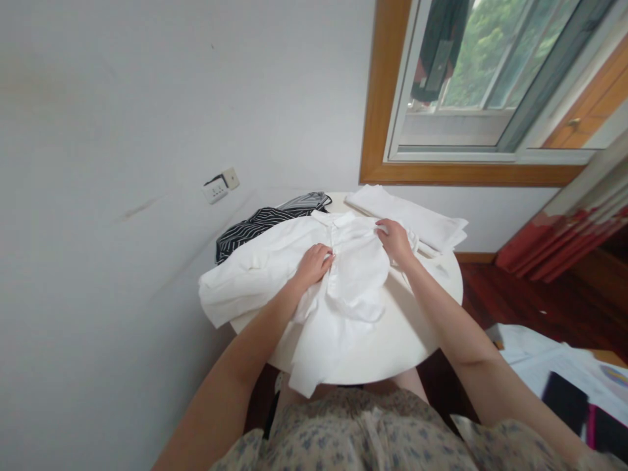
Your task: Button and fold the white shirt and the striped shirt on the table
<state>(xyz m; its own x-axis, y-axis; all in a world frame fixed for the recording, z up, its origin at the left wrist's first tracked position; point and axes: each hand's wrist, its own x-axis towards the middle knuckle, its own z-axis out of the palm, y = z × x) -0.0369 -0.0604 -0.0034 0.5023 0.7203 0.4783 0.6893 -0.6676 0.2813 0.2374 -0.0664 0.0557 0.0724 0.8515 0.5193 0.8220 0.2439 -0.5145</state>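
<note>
A white shirt (pixel 343 288) lies spread over a small round white table (pixel 417 327), its collar toward the wall and its hem hanging off the near edge. My left hand (pixel 314 263) rests on the shirt's front near the button line, fingers curled and pinching the cloth. My right hand (pixel 395 241) grips the cloth at the shirt's right shoulder, fingers closed on it.
A black-and-white striped garment (pixel 260 226) lies at the table's back left against the wall. A folded white cloth (pixel 417 219) sits at the back right. A wall socket (pixel 218 186) is on the left wall, a window (pixel 490 78) above, and papers (pixel 554 366) at the right.
</note>
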